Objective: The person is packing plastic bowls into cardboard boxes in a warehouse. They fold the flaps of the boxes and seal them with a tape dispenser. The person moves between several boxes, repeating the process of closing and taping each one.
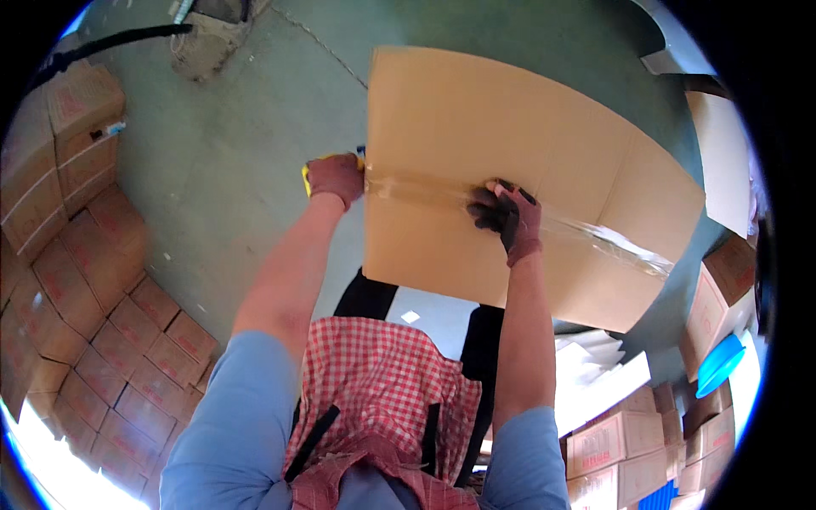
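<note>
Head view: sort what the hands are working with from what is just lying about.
In use:
- large flat brown cardboard box
- clear tape strip along its seam
- yellow tape dispenser in gloved left hand
- gloved right hand pressing the tape

Lying about:
- stacked printed brown cartons
- blue round lid
- loose cardboard sheet

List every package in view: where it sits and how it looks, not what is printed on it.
Big box: centre, flat plain brown cardboard, clear tape along its seam; right hand presses on it, left hand at its left edge with a yellow tool.
Left cartons: stacked brown boxes with red print.
Right cartons: lower right, same kind.
Blue lid: right, among boxes.
</note>
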`<state>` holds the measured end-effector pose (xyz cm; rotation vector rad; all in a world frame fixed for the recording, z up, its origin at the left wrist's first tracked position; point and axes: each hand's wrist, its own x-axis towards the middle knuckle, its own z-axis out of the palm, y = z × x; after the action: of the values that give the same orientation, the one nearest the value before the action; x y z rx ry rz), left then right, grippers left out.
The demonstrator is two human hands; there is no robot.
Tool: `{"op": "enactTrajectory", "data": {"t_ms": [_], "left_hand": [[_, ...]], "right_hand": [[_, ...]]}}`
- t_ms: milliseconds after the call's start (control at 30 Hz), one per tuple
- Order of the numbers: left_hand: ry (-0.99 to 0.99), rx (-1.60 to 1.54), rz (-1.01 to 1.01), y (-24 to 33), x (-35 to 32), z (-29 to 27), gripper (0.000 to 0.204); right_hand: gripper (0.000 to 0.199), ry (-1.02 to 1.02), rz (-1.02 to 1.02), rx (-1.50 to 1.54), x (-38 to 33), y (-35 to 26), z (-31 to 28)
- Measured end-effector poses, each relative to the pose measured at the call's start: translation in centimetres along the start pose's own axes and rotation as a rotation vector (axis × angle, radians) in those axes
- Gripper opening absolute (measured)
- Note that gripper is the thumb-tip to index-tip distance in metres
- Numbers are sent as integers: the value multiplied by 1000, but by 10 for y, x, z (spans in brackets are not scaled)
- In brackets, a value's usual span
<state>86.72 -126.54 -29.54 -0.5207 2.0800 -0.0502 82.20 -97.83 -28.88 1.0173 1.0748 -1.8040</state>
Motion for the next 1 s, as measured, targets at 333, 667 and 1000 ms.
{"op": "enactTrajectory", "data": {"t_ms": [333, 667, 1000], "left_hand": [[39, -477, -232, -86, -132, 46, 50], [44, -690, -410, -254, -362, 196, 48], [348, -1398, -390, -308, -309, 126, 42]], "right_hand": [[16, -233, 88, 81, 34, 18, -20], [23, 70, -80, -382, -135, 1, 1], [24, -191, -137, -192, -287, 41, 4]]}}
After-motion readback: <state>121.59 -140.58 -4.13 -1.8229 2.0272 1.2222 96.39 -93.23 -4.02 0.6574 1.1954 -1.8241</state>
